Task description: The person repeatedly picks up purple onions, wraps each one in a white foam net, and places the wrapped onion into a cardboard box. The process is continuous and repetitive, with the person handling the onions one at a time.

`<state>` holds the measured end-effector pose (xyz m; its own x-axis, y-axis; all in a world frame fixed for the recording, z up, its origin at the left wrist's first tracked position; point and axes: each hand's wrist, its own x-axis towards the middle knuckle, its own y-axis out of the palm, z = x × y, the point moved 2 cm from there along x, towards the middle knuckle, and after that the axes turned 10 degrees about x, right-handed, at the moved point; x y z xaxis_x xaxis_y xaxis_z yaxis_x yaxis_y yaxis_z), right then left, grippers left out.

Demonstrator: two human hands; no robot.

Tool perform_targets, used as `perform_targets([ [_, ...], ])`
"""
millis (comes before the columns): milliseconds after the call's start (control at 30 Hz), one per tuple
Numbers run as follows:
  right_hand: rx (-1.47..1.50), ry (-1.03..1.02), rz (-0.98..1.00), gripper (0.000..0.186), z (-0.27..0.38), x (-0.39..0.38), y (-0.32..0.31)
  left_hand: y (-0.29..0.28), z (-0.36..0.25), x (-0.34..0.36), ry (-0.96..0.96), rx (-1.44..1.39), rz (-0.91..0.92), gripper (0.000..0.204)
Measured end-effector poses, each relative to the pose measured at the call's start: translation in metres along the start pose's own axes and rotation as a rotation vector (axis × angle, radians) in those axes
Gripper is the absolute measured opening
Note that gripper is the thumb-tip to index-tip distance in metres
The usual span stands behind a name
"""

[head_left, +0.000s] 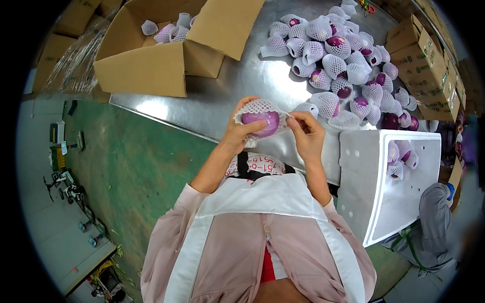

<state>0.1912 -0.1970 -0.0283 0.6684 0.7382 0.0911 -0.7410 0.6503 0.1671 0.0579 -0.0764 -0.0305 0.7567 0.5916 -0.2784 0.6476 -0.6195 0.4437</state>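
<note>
A glossy purple bulb [268, 123], by its look a red onion, sits in a white foam net sleeve [254, 107] above the near edge of the metal table. My left hand [239, 129] is closed round it from the left, the thumb lying across its bare purple side. At its right end, my right hand [307, 132] pinches the rim of the sleeve between thumb and fingers. The sleeve covers the far side of the bulb. Beyond my hands lies a heap of similar bulbs in foam nets [334, 66], purple skin showing through several openings.
An open cardboard box [141, 69] holding a few netted pieces stands at the back left of the metal table [242, 83]. Right of me is a white foam box [356, 177] with netted bulbs inside. Cartons [424, 68] stand at the far right. A person's grey-clad leg [435, 217] is beside the foam box.
</note>
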Motion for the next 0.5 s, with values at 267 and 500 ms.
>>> perform_targets([
  [267, -0.264, -0.413, 0.168, 0.014, 0.016, 0.006, 0.054, -0.026, -0.009, 0.006, 0.283, 0.444, -0.094, 0.061],
  [500, -0.121, -0.456, 0.215, 0.014, 0.025, 0.029, 0.078, -0.047, -0.046, 0.008, -0.010, -0.117, 0.072, 0.071],
])
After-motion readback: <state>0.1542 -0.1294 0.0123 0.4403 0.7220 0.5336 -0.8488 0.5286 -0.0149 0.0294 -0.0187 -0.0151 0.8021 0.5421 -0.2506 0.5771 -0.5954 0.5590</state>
